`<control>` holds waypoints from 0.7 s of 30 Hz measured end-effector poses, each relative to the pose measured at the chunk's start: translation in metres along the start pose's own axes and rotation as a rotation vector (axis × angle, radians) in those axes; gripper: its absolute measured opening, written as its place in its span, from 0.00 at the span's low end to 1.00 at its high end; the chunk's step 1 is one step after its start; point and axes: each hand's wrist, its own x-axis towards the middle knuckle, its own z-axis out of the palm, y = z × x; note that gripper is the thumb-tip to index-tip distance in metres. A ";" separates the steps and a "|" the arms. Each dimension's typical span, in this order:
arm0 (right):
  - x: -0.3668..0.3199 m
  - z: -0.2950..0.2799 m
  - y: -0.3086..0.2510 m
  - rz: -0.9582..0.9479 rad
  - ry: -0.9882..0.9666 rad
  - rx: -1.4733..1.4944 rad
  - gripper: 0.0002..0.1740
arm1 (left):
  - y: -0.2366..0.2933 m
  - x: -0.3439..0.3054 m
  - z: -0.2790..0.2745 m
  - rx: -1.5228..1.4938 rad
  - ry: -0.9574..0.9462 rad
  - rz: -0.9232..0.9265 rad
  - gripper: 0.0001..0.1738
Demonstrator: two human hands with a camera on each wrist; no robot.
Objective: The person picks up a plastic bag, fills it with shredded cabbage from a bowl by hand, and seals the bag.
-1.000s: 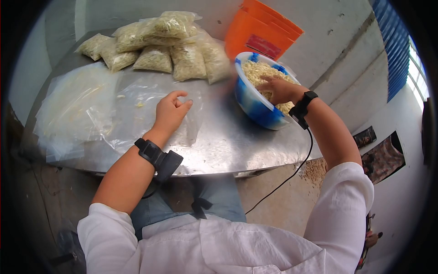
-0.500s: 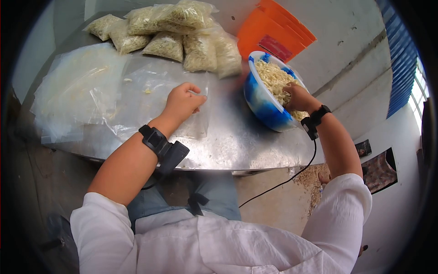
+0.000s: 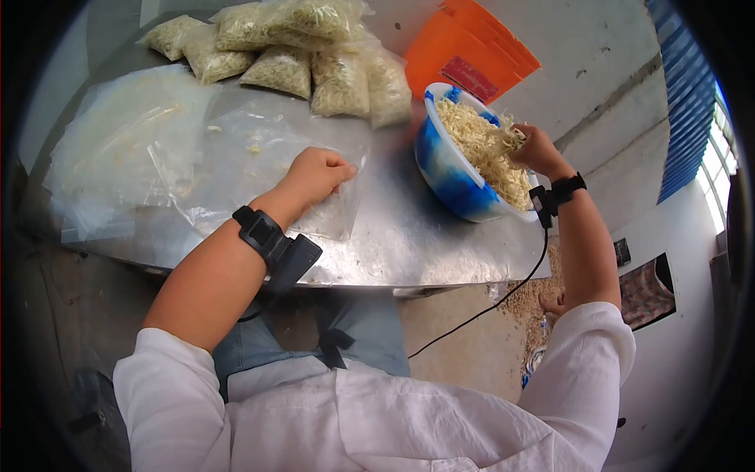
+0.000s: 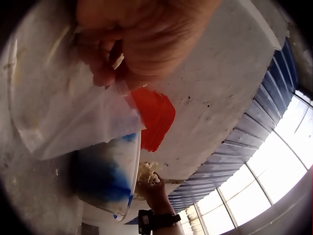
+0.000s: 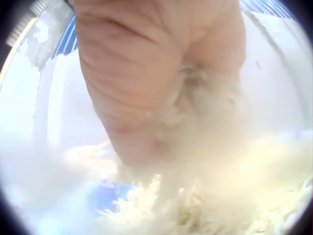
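Observation:
My left hand (image 3: pixel 314 175) pinches the edge of a clear plastic bag (image 4: pixel 93 122) between thumb and curled fingers, over the near part of the table. In the left wrist view the bag hangs from the fingertips as a flattened sheet. At the right, my right hand (image 3: pixel 539 151) grips a handful of pale shreds (image 3: pixel 510 138), raised just over the heap at the bowl's right side. The blue-and-white bowl (image 3: pixel 447 173) leans tilted and is full of the same pale shreds (image 3: pixel 476 145). Strands trail down from the right hand in its wrist view, partly blurred.
Several filled clear bags (image 3: pixel 275 72) are piled at the back of the metal table (image 3: pixel 393 256). Flat plastic bags (image 3: pixel 122 149) lie spread at the left. Behind the bowl stands an orange container (image 3: pixel 472 43). A black cable (image 3: pixel 472 318) runs from the right wrist.
My right hand went from spread fingers in the shreds to gripping a handful, then rose toward the bowl's right rim. My left fingers have closed together at the bag's edge.

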 end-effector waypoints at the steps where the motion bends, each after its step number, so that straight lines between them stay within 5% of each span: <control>1: -0.001 0.000 0.002 0.018 -0.032 -0.027 0.31 | 0.000 0.000 0.000 0.001 0.005 -0.004 0.08; 4: 0.001 -0.006 0.002 0.180 -0.013 0.191 0.31 | -0.001 0.001 0.000 -0.022 0.016 -0.015 0.09; 8: 0.003 0.005 0.011 0.136 -0.099 0.006 0.30 | 0.000 -0.001 -0.002 -0.083 -0.009 -0.040 0.10; 13: 0.001 0.022 0.015 -0.064 -0.261 -0.032 0.42 | -0.001 0.001 0.000 -0.067 0.010 -0.033 0.10; 21: 0.003 0.030 -0.005 0.012 -0.383 -0.168 0.48 | 0.003 -0.001 -0.001 -0.049 -0.001 -0.046 0.10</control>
